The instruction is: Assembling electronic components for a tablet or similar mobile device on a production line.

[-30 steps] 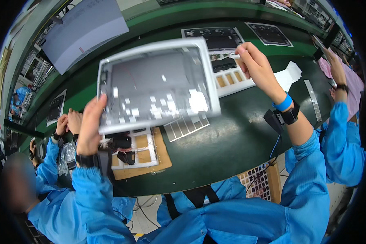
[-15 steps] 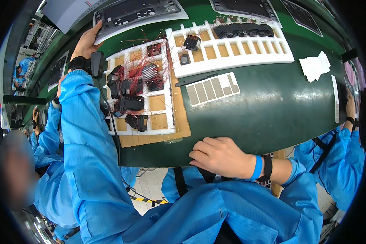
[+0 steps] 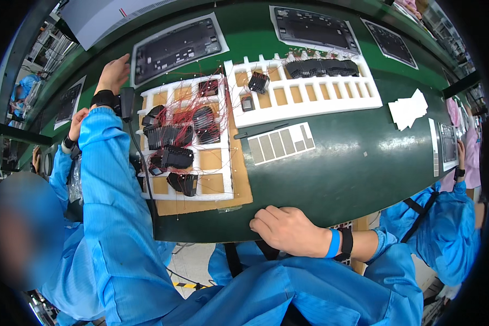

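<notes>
My left hand [image 3: 114, 75] reaches to the far left of the table, fingers stretched out, holding nothing. It is just left of a flat dark panel [image 3: 176, 48] with small white patches, which lies on a white sheet. My right hand [image 3: 288, 231] rests at the table's near edge with its fingers curled in, and no object shows in it. Between the hands, a white foam tray [image 3: 228, 163] holds several black parts [image 3: 169, 136] with tangled thin red wires. A second foam tray [image 3: 309, 111], farther right, holds a row of black parts [image 3: 321, 68].
A sheet of grey stickers [image 3: 281, 144] and a black pen-like tool [image 3: 261, 130] lie before the second tray. White papers [image 3: 408, 110] are to the right. Two more dark panels [image 3: 318, 30] lie at the back. Co-workers in blue [image 3: 440, 228] sit on both sides.
My left hand has let go of the dark panel's left edge, and the panel lies flat. The right hand keeps its place at the table edge. The whole view has shifted with my head.
</notes>
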The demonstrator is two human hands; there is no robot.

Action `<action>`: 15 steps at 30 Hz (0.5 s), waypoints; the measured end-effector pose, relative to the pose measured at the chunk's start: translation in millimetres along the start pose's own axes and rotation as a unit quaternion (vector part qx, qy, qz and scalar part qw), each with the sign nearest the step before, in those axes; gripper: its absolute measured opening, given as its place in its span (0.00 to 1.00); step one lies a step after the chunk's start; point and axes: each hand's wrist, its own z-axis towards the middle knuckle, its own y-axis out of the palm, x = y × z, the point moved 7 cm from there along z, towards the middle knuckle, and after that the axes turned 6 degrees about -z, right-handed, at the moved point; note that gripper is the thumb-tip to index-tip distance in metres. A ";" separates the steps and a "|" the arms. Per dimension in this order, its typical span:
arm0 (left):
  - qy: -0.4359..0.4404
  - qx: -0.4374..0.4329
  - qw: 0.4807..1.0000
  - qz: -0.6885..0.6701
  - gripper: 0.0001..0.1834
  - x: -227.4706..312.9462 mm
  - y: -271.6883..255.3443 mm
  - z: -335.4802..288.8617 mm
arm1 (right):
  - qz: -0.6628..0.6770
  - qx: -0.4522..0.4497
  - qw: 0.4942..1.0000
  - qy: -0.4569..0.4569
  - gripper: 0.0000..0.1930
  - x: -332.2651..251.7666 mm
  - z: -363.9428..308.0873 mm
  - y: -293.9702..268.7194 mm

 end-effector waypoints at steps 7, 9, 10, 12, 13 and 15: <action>0.070 -0.036 0.997 -0.005 0.25 46.1 44.8 -56.3 | 0.018 0.061 0.998 -0.003 0.09 6.7 1.6 -8.6; 0.150 -0.077 0.982 -0.088 0.22 70.0 59.6 -87.5 | 0.030 0.063 0.998 -0.010 0.09 3.6 2.1 -8.2; 0.150 -0.071 0.982 -0.089 0.22 77.6 63.5 -105.5 | -0.008 0.051 0.998 -0.033 0.08 -1.6 4.3 -6.0; 0.204 -0.106 0.958 -0.171 0.20 96.8 79.5 -146.5 | -0.048 0.040 0.996 -0.057 0.07 -6.8 6.6 -3.3; 0.205 -0.094 0.959 -0.169 0.20 98.1 75.4 -167.4 | -0.073 0.028 0.995 -0.066 0.07 -11.0 8.9 -1.4; 0.238 -0.165 0.925 -0.248 0.18 103.2 84.8 -206.9 | -0.100 0.015 0.992 -0.071 0.07 -13.1 12.8 2.3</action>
